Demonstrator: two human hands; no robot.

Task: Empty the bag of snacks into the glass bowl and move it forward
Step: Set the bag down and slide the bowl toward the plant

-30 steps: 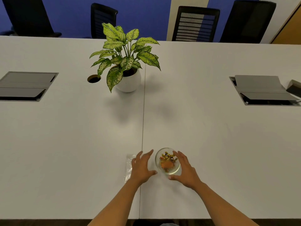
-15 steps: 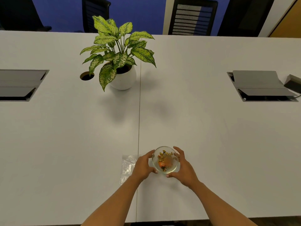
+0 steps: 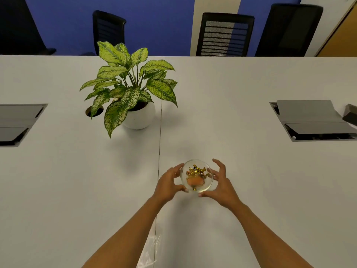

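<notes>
A small glass bowl (image 3: 209, 182) holds gold-wrapped and orange snacks (image 3: 196, 176) on the white table (image 3: 251, 190), a little right of the centre seam. My left hand (image 3: 167, 185) cups the bowl's left side and my right hand (image 3: 222, 185) cups its right side, fingers curled round the rim. The clear plastic bag (image 3: 150, 248) lies flat and crumpled near the table's front edge, partly hidden under my left forearm.
A potted plant in a round white pot (image 3: 139, 117) stands further back, left of the seam, beside a round cable hole (image 3: 94, 111). Grey cable hatches sit at the left (image 3: 17, 122) and right (image 3: 313, 120). Black chairs (image 3: 224, 33) line the far side.
Both hands closed round the bowl and have carried it forward, away from the bag, which stayed behind near the front edge.
</notes>
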